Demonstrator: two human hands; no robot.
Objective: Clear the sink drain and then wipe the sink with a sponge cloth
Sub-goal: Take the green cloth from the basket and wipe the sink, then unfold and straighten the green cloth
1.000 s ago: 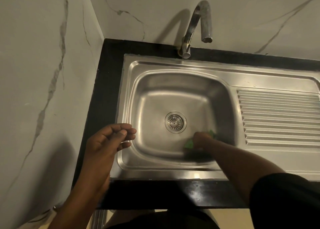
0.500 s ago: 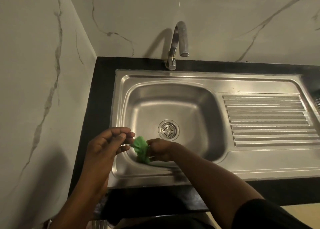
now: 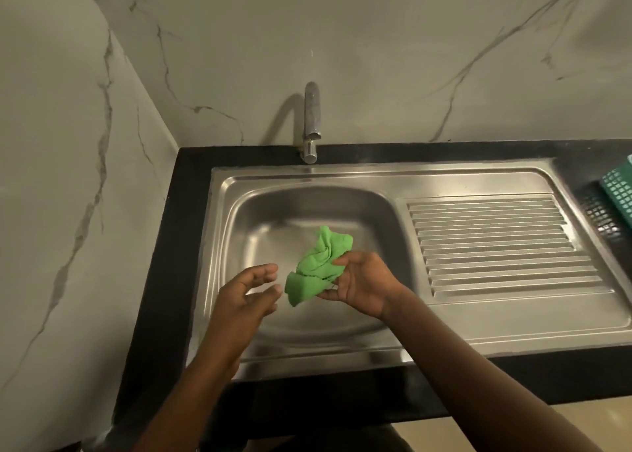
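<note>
Right grip [image 3: 363, 282] pinches the soft, light, probably damp sponge cloth [image 3: 316, 268] by its bunched edge; left grip [image 3: 244, 299] hovers spread beside its loose end.

**Hidden and cut-off bits**

Drain is out of sight: the crumpled green cloth [image 3: 318, 268] and right hand [image 3: 362, 286] cover the middle of the sink [image 3: 342, 174] floor. The right fingers are partly buried in the cloth folds. Left hand [image 3: 244, 297] fingertips are slightly blurred. Green basket [image 3: 619, 191] is cut by the right edge, so only a corner shows. Both forearms run off the bottom edge.
</note>
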